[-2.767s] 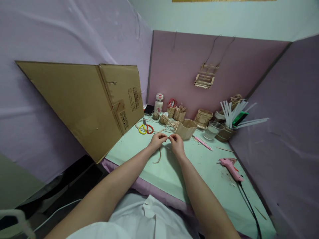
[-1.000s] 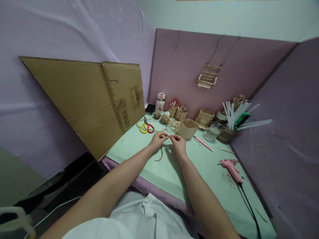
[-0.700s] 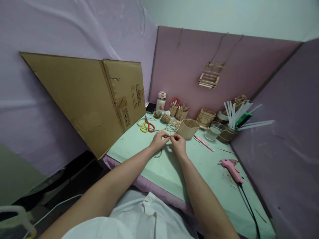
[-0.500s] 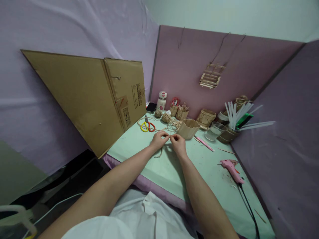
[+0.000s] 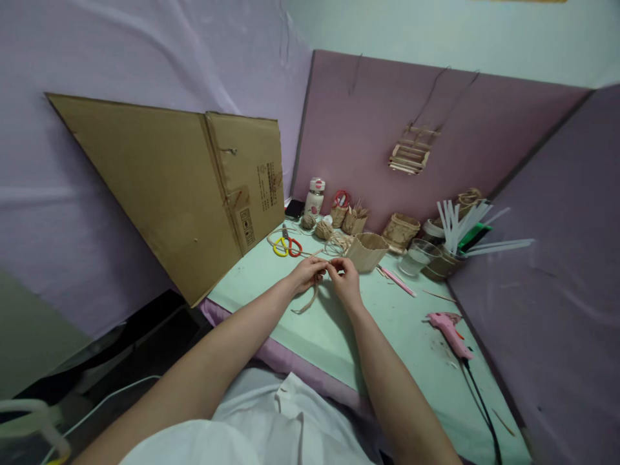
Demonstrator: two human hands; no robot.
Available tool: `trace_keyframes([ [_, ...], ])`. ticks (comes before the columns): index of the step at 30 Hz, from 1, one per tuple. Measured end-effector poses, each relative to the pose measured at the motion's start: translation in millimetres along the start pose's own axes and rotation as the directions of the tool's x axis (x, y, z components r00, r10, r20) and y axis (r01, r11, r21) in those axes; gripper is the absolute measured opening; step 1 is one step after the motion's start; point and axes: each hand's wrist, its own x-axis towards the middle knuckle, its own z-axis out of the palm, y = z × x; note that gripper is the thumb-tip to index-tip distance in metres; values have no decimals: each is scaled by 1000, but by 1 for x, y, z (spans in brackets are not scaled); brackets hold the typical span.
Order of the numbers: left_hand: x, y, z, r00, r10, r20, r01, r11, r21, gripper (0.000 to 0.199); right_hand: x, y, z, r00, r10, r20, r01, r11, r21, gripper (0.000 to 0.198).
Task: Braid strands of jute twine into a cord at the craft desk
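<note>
Tail of twine point(image 5: 311, 303) swung out left; L hand point(image 5: 309, 274) & R hand point(image 5: 343, 276) tips closer
L pinching twine; R tips pinched narrow, can't tell on what; tail below L palm, long axis slanting down-left, L hand nearer

A thin tan cord point(image 5: 312, 301) hangs beneath the left fingers point(image 5: 317, 263), its loose tail curving leftward.

Head-worn view, forward and downward
</note>
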Motion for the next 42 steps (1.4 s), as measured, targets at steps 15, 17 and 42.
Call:
trace_keyframes([
  [15,-1,-8,4,937,340,81,-300,663,686,14,3,6,-2,908,403,116,-419,878,232,23],
  [17,-3,-7,5,931,356,77,-302,637,710,16,3,7,0,927,362,96,-374,908,190,23],
  [42,-4,-14,9,959,207,196,-285,701,654,20,7,31,2,848,528,-36,-446,750,488,36],
])
